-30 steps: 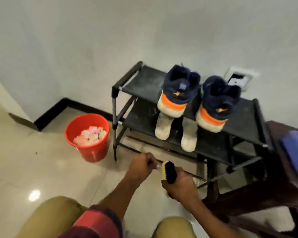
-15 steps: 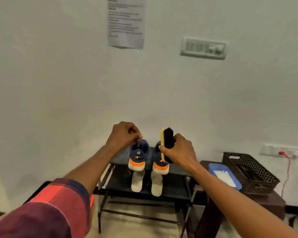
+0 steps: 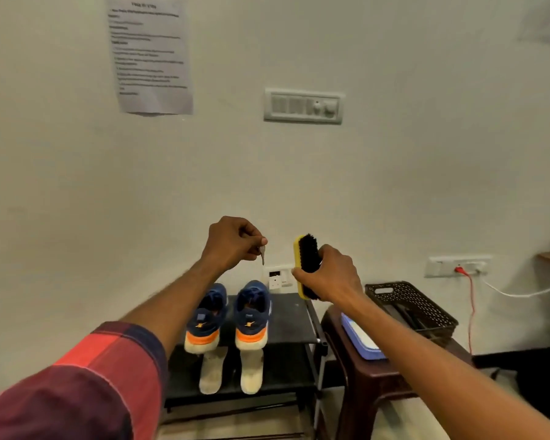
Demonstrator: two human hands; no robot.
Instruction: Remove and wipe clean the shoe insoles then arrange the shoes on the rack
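Holding both arms out toward the wall, I see my right hand [image 3: 327,276] closed around a shoe brush [image 3: 305,265], its yellow back turned left and the black bristles facing the palm, the brush standing nearly upright in the grasp. Just left of that grip, apart from it, my left hand [image 3: 232,242] is curled into a loose fist, thumb and forefinger pinching a small grey object [image 3: 262,255] that dangles below the fingertips; I cannot tell what it is. Below both grips and farther off, two navy shoes [image 3: 229,315] with orange heel bands stand side by side on the top shelf of the black rack [image 3: 294,315], heels toward me, touching or nearly touching each other. Two pale insoles [image 3: 231,369] lie directly under them on the next shelf down, parallel. Below and to the right of the brush grip, a brown stool [image 3: 362,373] stands just beside the rack, carrying a blue tray [image 3: 358,339] and a dark mesh basket [image 3: 410,308]. A red checked sleeve [image 3: 86,385] covers my left upper arm.
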